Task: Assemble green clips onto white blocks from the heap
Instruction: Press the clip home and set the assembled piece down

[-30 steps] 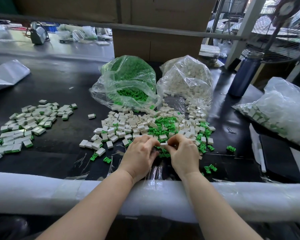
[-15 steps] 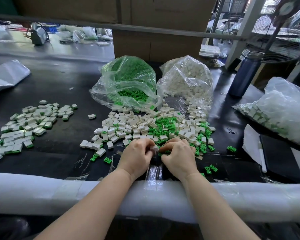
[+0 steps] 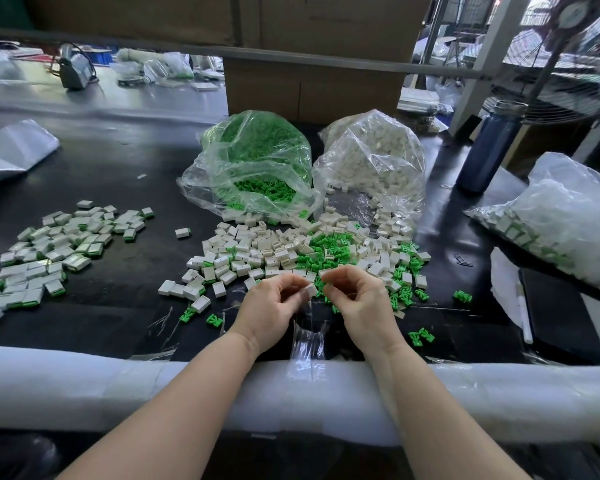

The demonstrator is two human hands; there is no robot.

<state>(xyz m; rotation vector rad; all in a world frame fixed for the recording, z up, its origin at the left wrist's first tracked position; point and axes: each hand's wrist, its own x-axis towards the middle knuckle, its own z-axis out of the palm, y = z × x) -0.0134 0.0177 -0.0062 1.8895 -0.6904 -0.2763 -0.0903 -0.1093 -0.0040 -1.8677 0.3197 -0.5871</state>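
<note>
A heap of white blocks (image 3: pixel 257 251) mixed with green clips (image 3: pixel 329 251) lies in the middle of the black table (image 3: pixel 125 299). Just in front of it my left hand (image 3: pixel 274 306) pinches a white block (image 3: pixel 310 290) between thumb and fingers. My right hand (image 3: pixel 357 303) is close beside it, fingers curled, pinching something small and green (image 3: pixel 323 287) that touches the block. Its shape is mostly hidden by my fingers.
An open bag of green clips (image 3: pixel 257 164) and a bag of white blocks (image 3: pixel 374 164) stand behind the heap. Blocks with clips on them (image 3: pixel 52 251) are spread at the left. A blue bottle (image 3: pixel 489 147) and another bag (image 3: pixel 568 220) are at the right. A padded white rail (image 3: pixel 84 386) runs along the near edge.
Both hands have lifted off the heap's near edge and turned slightly. The white block now shows between my left fingertips, with my right fingertips brought against it.
</note>
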